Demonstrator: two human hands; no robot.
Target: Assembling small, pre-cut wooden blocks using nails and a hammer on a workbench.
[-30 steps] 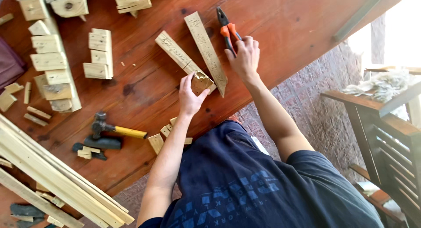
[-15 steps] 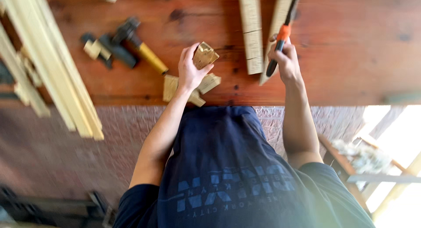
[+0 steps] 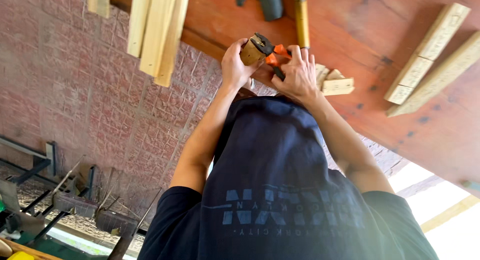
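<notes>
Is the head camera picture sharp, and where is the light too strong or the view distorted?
Head view: fairly sharp on the left hand, small wood block and orange-handled pliers in the right hand; overexposed white glare at lower right; soft shadows on the red-brown table; the scene looks tilted and stretched by the wide lens.

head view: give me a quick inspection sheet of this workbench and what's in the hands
surface: reddish wooden bench, dark spots in its top
job's things: small wood block held up in left hand; orange-handled pliers in right hand, their head set against the block
clutter: yellow-handled hammer, black tool beside it, wood offcuts by the right hand, two long wood strips, stack of slats over the bench edge
grippers: both hands closed, left round the block, right round the pliers
cables: nothing seen
surroundings: patterned brick floor, metal frames lower left, bright daylight at right
</notes>
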